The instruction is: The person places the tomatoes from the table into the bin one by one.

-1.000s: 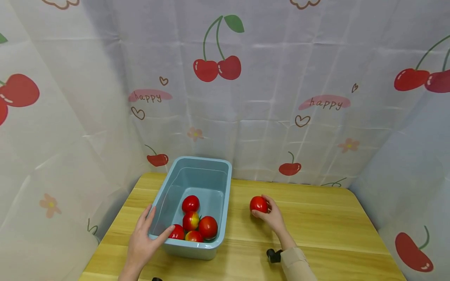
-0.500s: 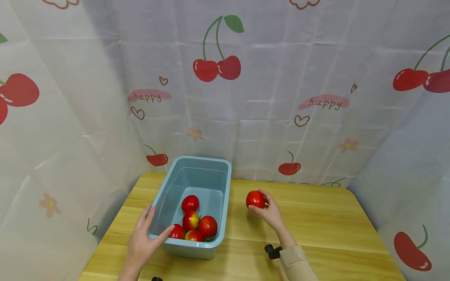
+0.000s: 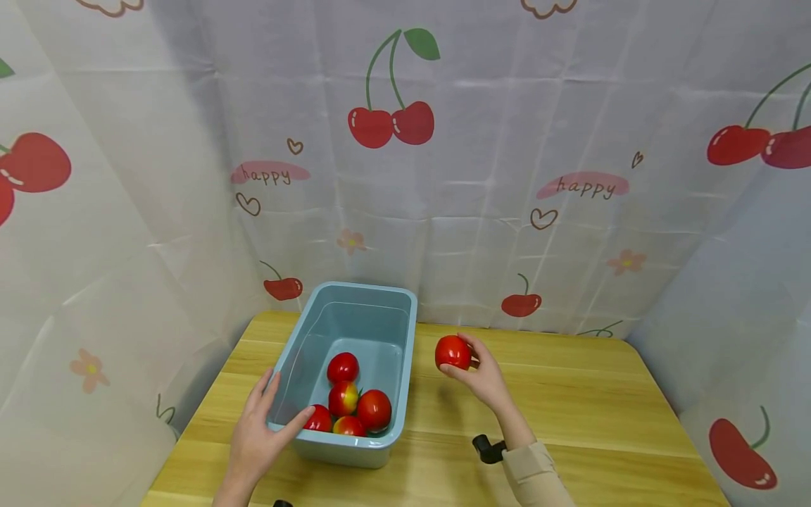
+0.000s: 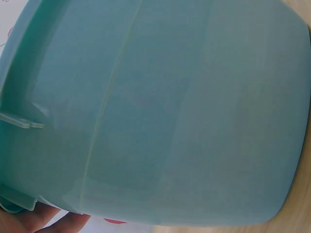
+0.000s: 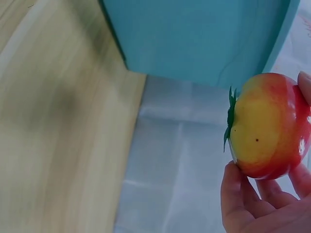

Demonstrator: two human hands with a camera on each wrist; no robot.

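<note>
In the head view my right hand (image 3: 481,373) holds a glossy red tomato (image 3: 452,353) above the table, right of the light-blue bin (image 3: 410,352). The right wrist view shows the tomato's yellow underside (image 5: 260,128) with green sepals, my thumb and fingertips round its sides. My left hand (image 3: 253,429) rests at the bin's near left corner, fingers spread and fairly straight along the left rim, thumb reaching over the near rim. Inside the bin lie several red tomatoes, some partly yellow, gathered toward the near end. In the left wrist view the bin's outer wall (image 4: 160,111) hides most of that hand.
The bin stands on the left part of a wooden table (image 3: 570,408). A white curtain (image 3: 469,176) printed with cherries hangs behind and on both sides. A black wrist-worn device (image 3: 488,448) sits at my right wrist.
My right hand has lifted the tomato higher and carried it left, nearer to the bin. The left hand, the bin and the tomatoes inside have stayed still.
</note>
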